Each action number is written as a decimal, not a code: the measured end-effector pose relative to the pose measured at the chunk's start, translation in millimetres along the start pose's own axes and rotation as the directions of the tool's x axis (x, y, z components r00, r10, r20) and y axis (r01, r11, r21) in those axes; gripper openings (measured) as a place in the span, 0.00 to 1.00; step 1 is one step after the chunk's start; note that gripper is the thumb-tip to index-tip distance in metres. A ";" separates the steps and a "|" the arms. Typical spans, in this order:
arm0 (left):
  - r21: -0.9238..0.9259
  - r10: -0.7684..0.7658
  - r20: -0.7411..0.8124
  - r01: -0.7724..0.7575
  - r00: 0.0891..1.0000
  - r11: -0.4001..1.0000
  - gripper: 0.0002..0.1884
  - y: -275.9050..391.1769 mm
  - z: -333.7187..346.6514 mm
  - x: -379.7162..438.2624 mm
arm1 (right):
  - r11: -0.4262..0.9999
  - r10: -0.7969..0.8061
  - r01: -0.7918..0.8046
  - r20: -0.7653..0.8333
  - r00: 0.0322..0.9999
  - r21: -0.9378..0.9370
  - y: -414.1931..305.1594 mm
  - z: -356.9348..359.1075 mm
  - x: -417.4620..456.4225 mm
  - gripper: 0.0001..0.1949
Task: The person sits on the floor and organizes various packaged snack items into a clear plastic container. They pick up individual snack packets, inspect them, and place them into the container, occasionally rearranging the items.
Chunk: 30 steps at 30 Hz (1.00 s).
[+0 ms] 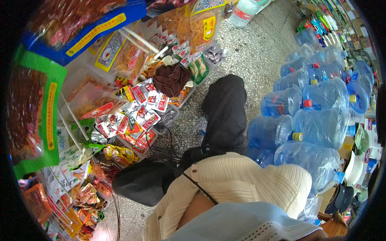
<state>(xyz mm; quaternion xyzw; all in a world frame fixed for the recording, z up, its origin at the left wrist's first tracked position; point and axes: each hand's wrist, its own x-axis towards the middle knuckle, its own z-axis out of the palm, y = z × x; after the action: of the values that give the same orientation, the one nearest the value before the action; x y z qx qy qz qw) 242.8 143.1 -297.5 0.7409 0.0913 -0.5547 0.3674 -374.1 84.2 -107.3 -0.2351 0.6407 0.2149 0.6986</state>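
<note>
Neither of my hands is in view. Before me, a crumpled dark brown cloth [172,79] lies on top of small snack packets in clear plastic trays. Silver and red foil packets [147,111] are heaped beside it. A yellow packet [121,154] sits at the near end of the trays. Green-edged packets [199,70] fill a tray on the far side of the cloth, with dark silvery packets [215,53] farther along.
Bagged snacks [199,27] hang from white display hooks [141,42]. A green-edged pack [33,111] hangs at the left. Large blue water jugs [321,126] line the right. My black-trousered knees [224,105] are over the speckled floor [256,45]; a thin black cord [199,186] crosses my front.
</note>
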 end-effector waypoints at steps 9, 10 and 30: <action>-0.042 0.100 -0.020 -0.100 0.995 0.994 0.18 -47.8 -22.7 -6.2 | 0.998 -0.045 0.028 0.274 0.961 0.063 63.4 1.3 62.4 0.22; -0.042 0.115 -0.035 -0.117 0.993 0.992 0.18 -52.4 -27.1 -10.7 | 0.998 -0.057 0.039 0.361 0.931 0.058 66.2 -11.1 74.4 0.22; 0.639 0.941 0.089 -0.744 0.326 0.197 0.16 161.1 143.6 -183.6 | 0.253 -0.804 0.669 -0.536 -0.256 -0.699 -240.6 -95.1 -29.0 0.15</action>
<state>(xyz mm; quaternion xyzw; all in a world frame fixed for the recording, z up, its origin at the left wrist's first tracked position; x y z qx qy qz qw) 154.3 -14.6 -79.3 0.8127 -0.4512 -0.1211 0.3482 -307.5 -165.0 -72.1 -0.6876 0.5868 -0.3712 0.2122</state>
